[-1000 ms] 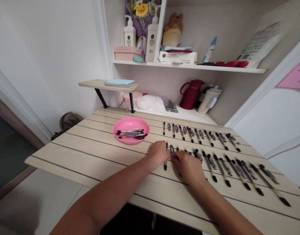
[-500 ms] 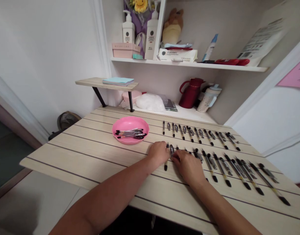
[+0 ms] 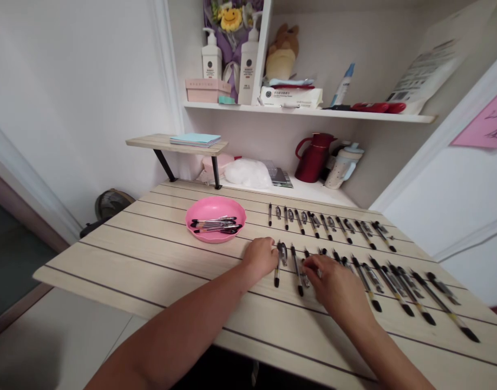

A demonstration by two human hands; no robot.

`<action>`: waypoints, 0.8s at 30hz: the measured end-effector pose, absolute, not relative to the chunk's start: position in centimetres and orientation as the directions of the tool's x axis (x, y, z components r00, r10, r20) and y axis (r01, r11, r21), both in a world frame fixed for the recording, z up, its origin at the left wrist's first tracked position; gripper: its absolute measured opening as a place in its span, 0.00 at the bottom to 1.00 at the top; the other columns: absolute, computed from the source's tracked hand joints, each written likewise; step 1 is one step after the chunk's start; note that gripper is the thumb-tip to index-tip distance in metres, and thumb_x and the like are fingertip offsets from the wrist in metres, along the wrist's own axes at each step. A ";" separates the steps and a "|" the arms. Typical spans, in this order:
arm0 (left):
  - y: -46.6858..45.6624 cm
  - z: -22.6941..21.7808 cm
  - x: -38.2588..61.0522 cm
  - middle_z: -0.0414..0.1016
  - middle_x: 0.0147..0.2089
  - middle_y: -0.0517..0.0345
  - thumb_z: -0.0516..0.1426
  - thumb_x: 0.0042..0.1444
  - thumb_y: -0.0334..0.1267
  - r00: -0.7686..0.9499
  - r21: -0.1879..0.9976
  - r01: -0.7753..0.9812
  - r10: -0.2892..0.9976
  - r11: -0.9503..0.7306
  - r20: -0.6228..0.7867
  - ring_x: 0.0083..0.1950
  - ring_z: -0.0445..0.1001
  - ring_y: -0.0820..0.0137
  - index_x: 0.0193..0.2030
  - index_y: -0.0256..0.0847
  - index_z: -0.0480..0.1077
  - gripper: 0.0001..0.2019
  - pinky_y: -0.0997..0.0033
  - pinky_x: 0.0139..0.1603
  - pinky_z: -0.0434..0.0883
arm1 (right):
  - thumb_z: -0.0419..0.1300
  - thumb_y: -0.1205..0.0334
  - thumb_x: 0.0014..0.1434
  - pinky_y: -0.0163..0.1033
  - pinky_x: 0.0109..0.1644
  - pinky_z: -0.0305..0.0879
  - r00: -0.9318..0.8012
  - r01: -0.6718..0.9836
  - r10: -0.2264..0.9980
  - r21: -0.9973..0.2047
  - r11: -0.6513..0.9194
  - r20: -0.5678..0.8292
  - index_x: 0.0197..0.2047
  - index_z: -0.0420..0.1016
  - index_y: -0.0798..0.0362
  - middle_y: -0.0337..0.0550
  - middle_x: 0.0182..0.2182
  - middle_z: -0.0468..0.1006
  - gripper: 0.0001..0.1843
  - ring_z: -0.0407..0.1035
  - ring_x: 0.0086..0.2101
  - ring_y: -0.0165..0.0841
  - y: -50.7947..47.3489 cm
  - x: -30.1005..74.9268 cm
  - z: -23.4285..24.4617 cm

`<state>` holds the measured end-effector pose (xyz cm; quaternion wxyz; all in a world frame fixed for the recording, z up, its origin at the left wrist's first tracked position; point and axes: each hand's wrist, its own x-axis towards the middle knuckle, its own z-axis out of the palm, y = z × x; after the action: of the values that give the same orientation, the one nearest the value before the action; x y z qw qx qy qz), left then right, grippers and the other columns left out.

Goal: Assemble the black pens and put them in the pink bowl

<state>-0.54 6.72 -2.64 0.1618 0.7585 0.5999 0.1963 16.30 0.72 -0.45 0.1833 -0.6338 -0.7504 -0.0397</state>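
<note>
Tabletop (image 3: 130, 233) is pale wood-grain with thin dark stripes; skinny see-through pens (image 3: 366, 284) with black ends lie across it in two slanting rows, stubby clear-and-black caps between them; left hand (image 3: 261, 258) is loosely curled, fingertips at the upper end of one slim pen (image 3: 277, 271), can't tell if it's actually pinched; right hand (image 3: 333, 281) has thumb and fingers drawn together over a small cap (image 3: 306, 279), grip hidden; more pens sit heaped in a glossy pink bowl (image 3: 214, 203) with a wavy rim, just beyond the left hand.
</note>
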 end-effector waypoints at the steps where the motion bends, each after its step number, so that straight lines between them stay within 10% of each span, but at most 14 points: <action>1: 6.7 -2.6 -0.6 0.76 0.37 0.51 0.49 0.52 0.37 0.203 0.488 0.842 0.974 -0.228 0.105 0.42 0.72 0.65 0.44 0.40 0.71 0.15 0.71 0.44 0.66 | 0.52 0.61 0.55 0.34 0.26 0.51 -0.118 0.964 0.937 -0.187 0.187 0.328 0.31 0.71 0.49 0.38 0.30 0.76 0.08 0.68 0.26 0.31 0.3 16.6 -0.4; 14: 6.9 1.1 -4.2 0.77 0.41 0.55 0.48 0.55 0.39 0.147 0.518 0.828 0.975 -0.215 0.169 0.43 0.72 0.69 0.50 0.41 0.69 0.17 0.74 0.43 0.65 | 0.47 0.55 0.58 0.34 0.25 0.60 -0.140 0.900 0.941 -0.357 0.250 0.308 0.32 0.71 0.47 0.42 0.31 0.77 0.13 0.72 0.27 0.33 -4.2 16.7 -4.0; 24: 10.0 3.8 -13.9 0.72 0.49 0.49 0.55 0.49 0.35 -0.007 0.195 0.981 1.000 0.008 -0.005 0.50 0.68 0.61 0.46 0.42 0.71 0.16 0.69 0.45 0.63 | 0.45 0.52 0.60 0.34 0.28 0.63 -0.133 0.914 0.902 -0.301 0.272 0.412 0.36 0.70 0.47 0.42 0.34 0.77 0.15 0.73 0.29 0.33 -5.1 16.2 -5.7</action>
<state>-13.86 10.05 3.82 0.0706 0.7011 0.7063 0.0677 16.17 -5.05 -5.69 0.2642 -0.6033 -0.7524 -0.0116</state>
